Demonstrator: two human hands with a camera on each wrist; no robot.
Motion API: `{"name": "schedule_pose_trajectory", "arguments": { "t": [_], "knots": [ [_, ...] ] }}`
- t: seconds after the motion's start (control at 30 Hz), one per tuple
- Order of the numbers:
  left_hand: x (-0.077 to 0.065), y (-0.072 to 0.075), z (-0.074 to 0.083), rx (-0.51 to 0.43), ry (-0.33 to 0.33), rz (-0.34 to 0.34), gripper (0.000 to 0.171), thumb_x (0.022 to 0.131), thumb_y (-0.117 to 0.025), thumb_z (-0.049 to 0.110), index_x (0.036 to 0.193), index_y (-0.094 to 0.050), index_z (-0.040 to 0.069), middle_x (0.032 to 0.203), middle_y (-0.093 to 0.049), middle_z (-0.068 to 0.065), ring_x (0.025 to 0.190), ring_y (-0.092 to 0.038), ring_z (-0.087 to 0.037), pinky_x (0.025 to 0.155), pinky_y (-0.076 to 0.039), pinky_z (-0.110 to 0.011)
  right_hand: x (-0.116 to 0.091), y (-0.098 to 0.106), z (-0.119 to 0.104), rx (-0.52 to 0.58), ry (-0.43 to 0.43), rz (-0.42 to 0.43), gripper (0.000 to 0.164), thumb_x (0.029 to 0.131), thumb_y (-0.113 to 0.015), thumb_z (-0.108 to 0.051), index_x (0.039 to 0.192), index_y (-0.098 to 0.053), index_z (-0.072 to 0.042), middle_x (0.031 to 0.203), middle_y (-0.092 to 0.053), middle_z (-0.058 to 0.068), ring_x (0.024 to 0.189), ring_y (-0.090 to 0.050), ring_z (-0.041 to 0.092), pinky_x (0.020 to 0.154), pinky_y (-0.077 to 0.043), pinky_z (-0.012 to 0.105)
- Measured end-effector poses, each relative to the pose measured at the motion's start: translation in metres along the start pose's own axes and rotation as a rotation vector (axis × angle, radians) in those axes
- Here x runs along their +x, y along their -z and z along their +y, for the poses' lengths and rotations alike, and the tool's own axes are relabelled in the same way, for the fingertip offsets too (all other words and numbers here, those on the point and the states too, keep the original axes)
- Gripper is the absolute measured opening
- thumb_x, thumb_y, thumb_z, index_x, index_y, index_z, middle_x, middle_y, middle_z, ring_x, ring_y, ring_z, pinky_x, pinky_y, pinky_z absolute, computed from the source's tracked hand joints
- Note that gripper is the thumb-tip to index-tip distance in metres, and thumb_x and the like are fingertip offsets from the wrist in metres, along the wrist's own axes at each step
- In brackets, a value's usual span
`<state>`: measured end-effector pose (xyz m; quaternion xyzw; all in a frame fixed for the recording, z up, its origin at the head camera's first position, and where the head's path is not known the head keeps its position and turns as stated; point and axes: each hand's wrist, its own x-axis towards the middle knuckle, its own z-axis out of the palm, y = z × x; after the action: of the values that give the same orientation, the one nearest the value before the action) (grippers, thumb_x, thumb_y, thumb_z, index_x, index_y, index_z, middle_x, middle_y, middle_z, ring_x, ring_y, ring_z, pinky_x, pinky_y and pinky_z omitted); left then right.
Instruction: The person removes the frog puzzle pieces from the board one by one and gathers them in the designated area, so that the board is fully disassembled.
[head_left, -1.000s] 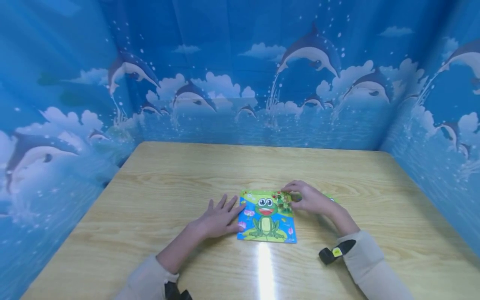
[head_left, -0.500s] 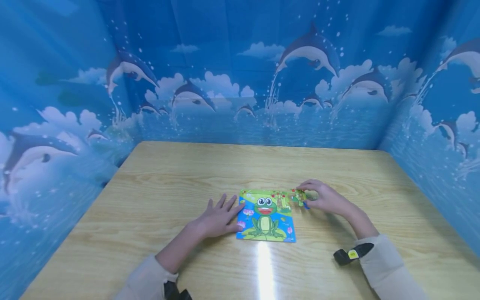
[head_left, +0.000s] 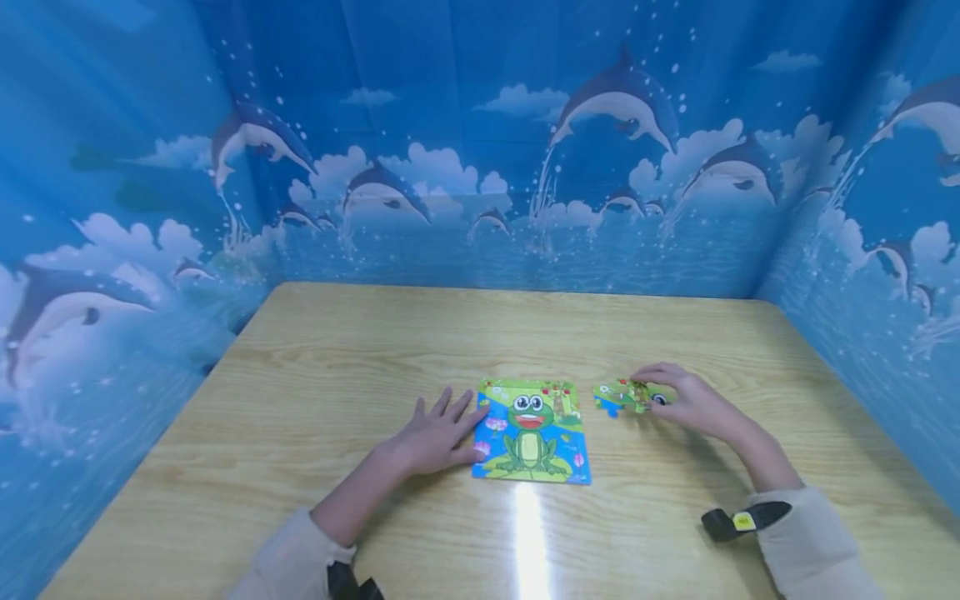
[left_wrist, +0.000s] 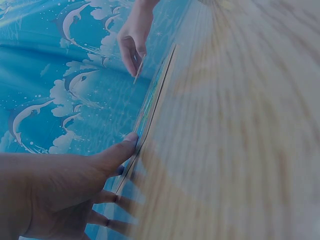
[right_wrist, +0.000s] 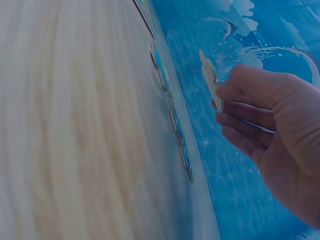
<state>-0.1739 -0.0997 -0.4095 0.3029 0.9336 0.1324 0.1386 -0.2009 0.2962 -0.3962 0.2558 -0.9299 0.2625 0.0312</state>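
Note:
A square frog puzzle [head_left: 531, 437] lies flat on the wooden table, showing a green frog on blue and green. My left hand [head_left: 435, 437] rests at its left side, fingers spread, thumb and fingertip at the edge. In the left wrist view the thumb of the left hand [left_wrist: 65, 187] presses on the puzzle's rim. Off to the right, my right hand [head_left: 693, 402] pinches a puzzle piece [right_wrist: 210, 80] between thumb and fingers, raised above the table. Loose puzzle pieces [head_left: 609, 398] lie under and beside that hand, one showing an eye, partly covered.
The wooden table [head_left: 390, 333] reaches back to a blue dolphin-print curtain [head_left: 450, 125], which also hangs along both sides. A bright glare strip [head_left: 530, 533] crosses the tabletop in front of the puzzle.
My right hand has moved right with the puzzle piece, from the puzzle's upper right corner to over the loose pieces. The corner's tree picture now shows uncovered. My left hand has stayed put.

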Motion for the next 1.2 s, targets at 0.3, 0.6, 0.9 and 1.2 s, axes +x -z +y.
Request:
{"name": "schedule_pose_trajectory", "arguments": {
  "t": [0.3, 0.6, 0.9, 1.2],
  "knots": [
    [0.000, 0.000, 0.000, 0.006, 0.004, -0.004, 0.068, 0.091, -0.043, 0.054, 0.147, -0.023, 0.021, 0.151, -0.010, -0.014, 0.135, 0.002, -0.038, 0.101, -0.001, -0.062, -0.014, 0.006, 0.014, 0.006, -0.009, 0.033, 0.039, 0.077, -0.066, 0.002, 0.115, -0.058, 0.008, 0.118, -0.052, 0.027, 0.111, -0.043, 0.047, 0.089, -0.035, 0.060],
    [0.000, 0.000, 0.001, 0.009, 0.003, -0.006, 0.069, 0.091, -0.043, 0.054, 0.147, -0.023, 0.020, 0.151, -0.010, -0.014, 0.135, 0.001, -0.038, 0.101, -0.002, -0.063, -0.024, 0.010, 0.027, 0.006, 0.013, 0.069, 0.039, 0.075, -0.065, 0.004, 0.113, -0.058, 0.009, 0.116, -0.052, 0.030, 0.108, -0.044, 0.048, 0.088, -0.034, 0.061],
    [0.000, 0.001, 0.000, 0.004, 0.007, -0.006, 0.068, 0.091, -0.043, 0.053, 0.147, -0.024, 0.020, 0.151, -0.010, -0.015, 0.135, 0.002, -0.038, 0.101, -0.002, -0.063, -0.033, 0.016, 0.037, -0.008, 0.005, 0.104, 0.039, 0.073, -0.065, 0.007, 0.112, -0.059, 0.009, 0.115, -0.052, 0.031, 0.108, -0.044, 0.050, 0.085, -0.034, 0.063],
    [0.000, 0.001, 0.001, -0.007, 0.011, -0.013, 0.068, 0.091, -0.043, 0.054, 0.147, -0.024, 0.020, 0.151, -0.010, -0.014, 0.135, 0.002, -0.037, 0.101, -0.001, -0.062, -0.041, 0.021, 0.051, -0.023, -0.035, 0.114, 0.039, 0.074, -0.065, 0.006, 0.112, -0.058, 0.009, 0.114, -0.051, 0.034, 0.105, -0.044, 0.052, 0.084, -0.034, 0.064]
  ]
}}
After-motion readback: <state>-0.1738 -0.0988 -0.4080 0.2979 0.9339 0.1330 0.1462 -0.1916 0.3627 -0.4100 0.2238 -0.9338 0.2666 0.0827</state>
